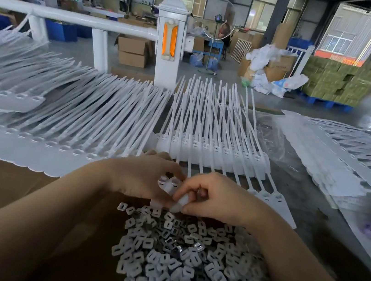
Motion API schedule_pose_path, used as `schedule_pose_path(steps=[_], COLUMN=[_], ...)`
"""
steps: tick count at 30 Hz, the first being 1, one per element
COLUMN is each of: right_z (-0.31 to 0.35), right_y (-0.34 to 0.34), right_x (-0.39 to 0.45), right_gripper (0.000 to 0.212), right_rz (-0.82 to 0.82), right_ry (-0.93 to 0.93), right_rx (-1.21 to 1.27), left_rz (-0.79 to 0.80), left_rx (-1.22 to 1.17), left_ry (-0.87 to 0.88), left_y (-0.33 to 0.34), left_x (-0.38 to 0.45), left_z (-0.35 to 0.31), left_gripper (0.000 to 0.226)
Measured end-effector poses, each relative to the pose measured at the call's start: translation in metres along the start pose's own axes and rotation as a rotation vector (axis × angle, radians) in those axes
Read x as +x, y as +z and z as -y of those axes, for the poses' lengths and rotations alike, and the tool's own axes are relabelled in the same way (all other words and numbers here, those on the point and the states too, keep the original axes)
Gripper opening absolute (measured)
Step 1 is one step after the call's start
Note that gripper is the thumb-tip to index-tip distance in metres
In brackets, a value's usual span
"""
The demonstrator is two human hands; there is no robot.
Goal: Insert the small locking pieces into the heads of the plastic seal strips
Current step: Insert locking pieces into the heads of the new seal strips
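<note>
Both my hands meet at the middle of the brown table. My left hand (143,177) grips the heads of a joined row of white plastic seal strips (168,183), whose tails run away from me. My right hand (212,197) pinches a small white piece (181,202) at the near edge of those heads. Right below the hands lies a big heap of small locking pieces (186,258), white and grey squares with a slot. The rest of the same strip row (272,199) stretches out to the right of my right hand.
Stacked white seal strips (67,118) fan across the left. Another row (214,152) lies just beyond the hands, and more sheets (336,158) lie on clear plastic at the right. A white railing post (168,44) stands behind the table. Boxes and pallets fill the hall.
</note>
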State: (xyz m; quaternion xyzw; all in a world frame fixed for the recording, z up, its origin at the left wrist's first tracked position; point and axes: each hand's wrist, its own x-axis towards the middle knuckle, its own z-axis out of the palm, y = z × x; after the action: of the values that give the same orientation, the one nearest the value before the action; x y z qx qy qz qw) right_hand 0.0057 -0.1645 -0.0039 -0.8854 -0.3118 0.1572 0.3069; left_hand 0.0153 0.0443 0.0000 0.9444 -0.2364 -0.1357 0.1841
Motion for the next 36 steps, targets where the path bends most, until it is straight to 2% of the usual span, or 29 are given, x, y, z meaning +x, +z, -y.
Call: schedule_pose_path(steps=[6,14,21,28,33,36], right_z=[0.003,0.005,0.013,0.017,0.019,0.02], right_y=[0.002,0.0,-0.001,0.002,0.003,0.004], right_x=[-0.001,-0.007,-0.008,-0.007,-0.007,-0.006], right_gripper=[0.013,0.017,0.019,0.014,0.027,0.023], right_rz=[0.003,0.064,0.243,0.225,0.258,0.257], right_ry=[0.005,-0.041,-0.055,-0.035,-0.025,-0.025], right_rx=[0.047,0.099,0.072,0.069,0.044,0.032], left_rz=[-0.008,0.001,-0.001,0.011,0.014,0.009], left_rx=[-0.121,-0.155,-0.175,-0.163,-0.148,-0.137], left_ry=[0.017,0.019,0.026,0.034,0.036,0.04], left_y=[0.001,0.002,0.003,0.003,0.002,0.002], left_x=[-0.006,-0.004,-0.003,-0.001,-0.001,-0.001], left_z=[0.006,0.008,0.012,0.014,0.012,0.012], left_gripper=[0.059,0.059,0.056,0.058,0.059,0.058])
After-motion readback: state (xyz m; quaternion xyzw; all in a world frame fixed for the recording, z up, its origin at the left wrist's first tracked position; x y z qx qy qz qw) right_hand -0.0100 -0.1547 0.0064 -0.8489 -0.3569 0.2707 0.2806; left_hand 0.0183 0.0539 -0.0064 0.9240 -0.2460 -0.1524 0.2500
